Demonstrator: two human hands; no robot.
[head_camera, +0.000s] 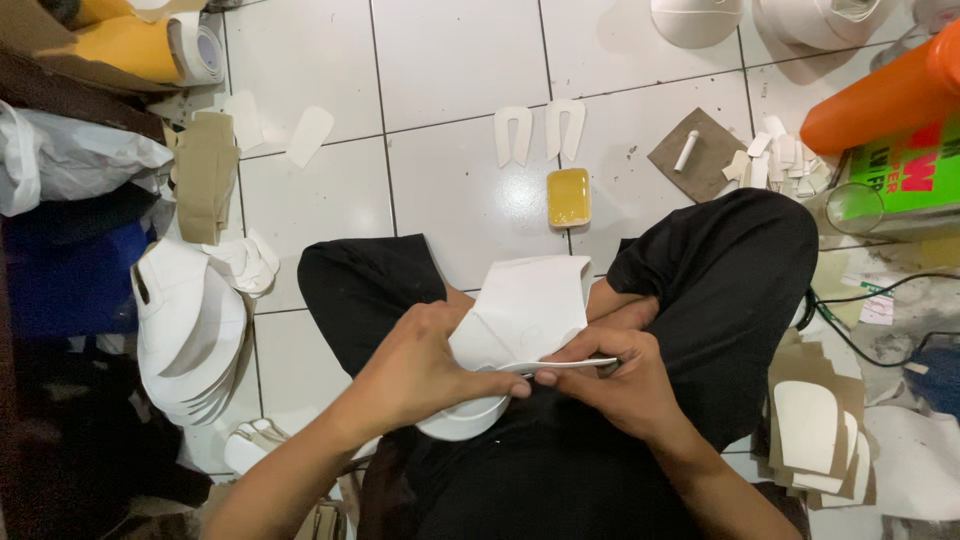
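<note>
In the head view, the person sits cross-legged in black trousers on a white tiled floor (460, 70), and both hands meet over the lap around a white cap piece (520, 320), a pale, smooth, stiff-looking sheet with a curved rim at its near end. Its long axis runs from the lower left, where the rounded rim sits near the left wrist, up to the right, where a flat squared flap points away from the body toward the yellow block. The left hand (425, 365) is closed around the rounded lower part, thumb tip pressed forward against the seam. The right hand (615, 385) is curled shut, pinching a thin white strip (565, 364) that lies nearly level, pointing left to the left thumb. On the tiles beyond the knees rests a small glossy yellow block (568, 196), and just past it two white U-shaped cutouts (540, 133) stand side by side, open ends toward the person. To the left a stack of white cap visors (185, 335) leans in a curved pile; to the right lie tan and white shaped panels (815, 430), layered flat, and an orange bottle (880, 95) lies tilted at the top right.
</note>
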